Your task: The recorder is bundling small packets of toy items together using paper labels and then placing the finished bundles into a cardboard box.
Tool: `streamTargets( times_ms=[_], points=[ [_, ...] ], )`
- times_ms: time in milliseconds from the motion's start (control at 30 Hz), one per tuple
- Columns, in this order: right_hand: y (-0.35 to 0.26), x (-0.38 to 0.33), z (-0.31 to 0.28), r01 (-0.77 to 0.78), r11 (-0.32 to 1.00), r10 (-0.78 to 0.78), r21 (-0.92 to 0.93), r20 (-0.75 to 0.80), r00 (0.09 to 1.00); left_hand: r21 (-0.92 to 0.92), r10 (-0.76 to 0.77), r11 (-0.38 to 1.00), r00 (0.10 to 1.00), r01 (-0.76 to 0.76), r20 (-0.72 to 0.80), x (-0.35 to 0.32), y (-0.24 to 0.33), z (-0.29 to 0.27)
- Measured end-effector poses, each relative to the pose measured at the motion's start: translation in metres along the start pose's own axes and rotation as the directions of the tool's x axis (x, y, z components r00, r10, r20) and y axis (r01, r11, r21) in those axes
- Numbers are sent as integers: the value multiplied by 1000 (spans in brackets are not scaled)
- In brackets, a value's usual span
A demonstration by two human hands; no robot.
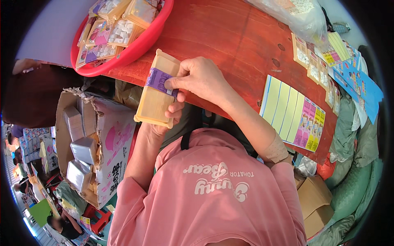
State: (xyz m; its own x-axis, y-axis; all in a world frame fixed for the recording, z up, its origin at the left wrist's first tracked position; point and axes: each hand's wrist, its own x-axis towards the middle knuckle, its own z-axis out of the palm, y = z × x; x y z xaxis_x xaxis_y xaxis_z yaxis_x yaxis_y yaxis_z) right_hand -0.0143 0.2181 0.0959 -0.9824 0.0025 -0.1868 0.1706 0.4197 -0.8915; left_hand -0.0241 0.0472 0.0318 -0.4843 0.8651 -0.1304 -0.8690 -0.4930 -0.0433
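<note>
A pale yellow rectangular plastic box (154,108) is held tilted in front of me, above the near edge of the table. A purple printed label (157,78) runs across its middle. My left hand (174,111) supports the box from below, with its fingers curled round the right edge. From the right, my right hand (201,80) reaches over and presses its thumb on the label's right end. Its other fingers are bent in, partly hidden behind the thumb and the box edge.
A red basin (141,51) of packed boxes with white pieces stands at the table's far left. On the red table (230,37) lie a label sheet (287,110), several small filled packs (314,65) and a clear bag (293,18). An open carton (108,143) of clear trays stands at left.
</note>
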Motion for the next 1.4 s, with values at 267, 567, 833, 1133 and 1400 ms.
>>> streamTargets(
  times_ms=[267, 567, 833, 1133, 1400],
  points=[
    [18, 2, -17, 6, 999, -6, -53, -12, 1000, 38, -54, 998, 996, 52, 70, 11, -6, 5],
    [58, -30, -57, 119, 821, 68, 558, -302, 951, 755, 432, 637, 883, -154, -184, 49, -27, 33],
    [50, -35, -54, 188, 846, -35, 499, -301, 953, 923, 537, 306, 843, -233, 34, 69, -50, 36],
    [62, -31, -56, 173, 753, 31, 635, -297, 954, 941, 495, 246, 865, -234, 86, 73, -53, 38],
    [92, -33, -59, 92, 939, 74, 332, -457, 886, 952, 535, 185, 837, -244, 110, 119, -31, 15]
  ],
)
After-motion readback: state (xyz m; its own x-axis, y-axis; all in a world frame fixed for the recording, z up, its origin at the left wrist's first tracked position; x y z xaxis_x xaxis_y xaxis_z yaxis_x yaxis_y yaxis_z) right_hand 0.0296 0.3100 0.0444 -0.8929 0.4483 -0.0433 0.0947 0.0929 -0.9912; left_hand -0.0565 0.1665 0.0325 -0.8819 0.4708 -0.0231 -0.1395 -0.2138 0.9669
